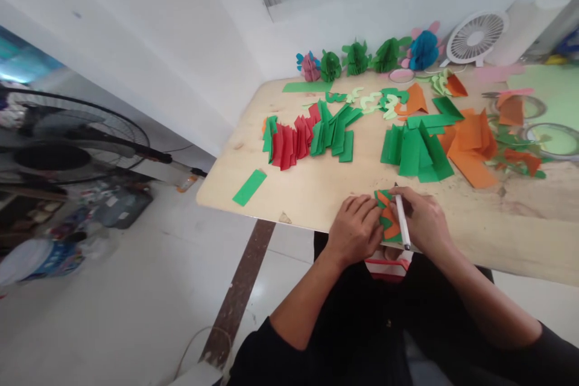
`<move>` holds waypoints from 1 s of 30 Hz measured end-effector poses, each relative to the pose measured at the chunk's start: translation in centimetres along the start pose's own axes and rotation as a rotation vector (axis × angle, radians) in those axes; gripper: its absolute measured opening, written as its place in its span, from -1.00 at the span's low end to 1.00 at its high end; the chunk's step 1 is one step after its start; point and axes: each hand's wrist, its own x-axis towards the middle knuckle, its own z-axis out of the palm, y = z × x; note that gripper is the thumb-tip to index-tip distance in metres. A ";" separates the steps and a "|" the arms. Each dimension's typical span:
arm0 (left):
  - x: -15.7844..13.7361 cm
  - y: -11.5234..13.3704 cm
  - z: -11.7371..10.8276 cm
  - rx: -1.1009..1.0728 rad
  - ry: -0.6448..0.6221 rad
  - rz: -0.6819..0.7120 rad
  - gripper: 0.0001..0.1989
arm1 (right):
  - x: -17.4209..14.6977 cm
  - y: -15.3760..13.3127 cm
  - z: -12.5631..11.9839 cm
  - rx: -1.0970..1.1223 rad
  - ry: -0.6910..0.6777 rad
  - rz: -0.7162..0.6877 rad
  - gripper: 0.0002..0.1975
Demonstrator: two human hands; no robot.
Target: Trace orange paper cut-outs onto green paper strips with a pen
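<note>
At the table's front edge, a small green paper [395, 237] lies with an orange paper cut-out [391, 224] on top of it. My left hand [356, 226] rests at their left side, its fingers bent and close together, holding the green paper against the table. In my right hand [425, 217], pinched between thumb and fingers, is a white pen [402, 220] that slants across the right side of the papers. Its dark upper tip shows near the far edge of the green paper. Fingers cover part of both papers.
Red folded papers [284, 146] and green folded papers [332, 132] stand left of centre; more green [418, 151] and orange papers [473, 139] lie right. A green strip [250, 187] is near the left edge. Paper figures [356, 59] and a white fan [476, 39] line the wall.
</note>
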 end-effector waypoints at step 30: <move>0.0 -0.2 -0.1 0.017 0.044 0.024 -0.78 | -2.6 1.6 -2.4 -0.006 -0.071 -0.295 -0.72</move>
